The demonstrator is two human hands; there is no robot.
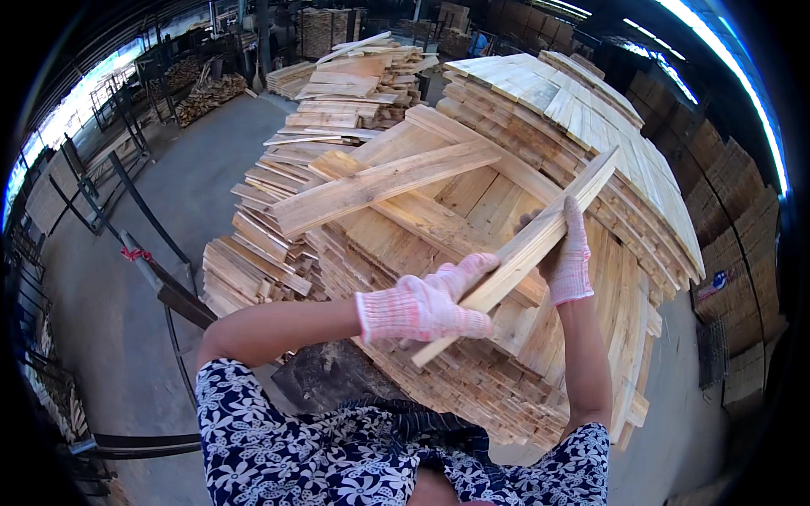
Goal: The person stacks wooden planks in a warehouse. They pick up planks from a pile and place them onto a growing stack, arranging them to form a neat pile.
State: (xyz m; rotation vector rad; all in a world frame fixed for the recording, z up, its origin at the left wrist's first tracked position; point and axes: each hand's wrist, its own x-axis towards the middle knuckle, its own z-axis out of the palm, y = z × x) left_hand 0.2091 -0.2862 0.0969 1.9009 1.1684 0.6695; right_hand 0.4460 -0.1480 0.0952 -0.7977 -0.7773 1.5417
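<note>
A long, narrow wooden board (531, 246) slants across in front of me, its far end up to the right. My left hand (433, 301), in a pinkish-white knit glove, grips the board near its lower end. Farther up, my right hand (568, 253), gloved the same way, holds the board from its right side, partly hidden behind it. Below both hands is a broad stack of planks (612, 329). On that stack lies a loose plank (388, 185), resting across another loose plank (422, 218).
A taller stack of boards (582, 105) stands at the far right. Shorter, uneven wood pieces (261, 253) are piled along the left. A metal frame with dark bars (160, 278) stands on the concrete floor (110, 337) at left. More stacked wood (734, 244) lines the right side.
</note>
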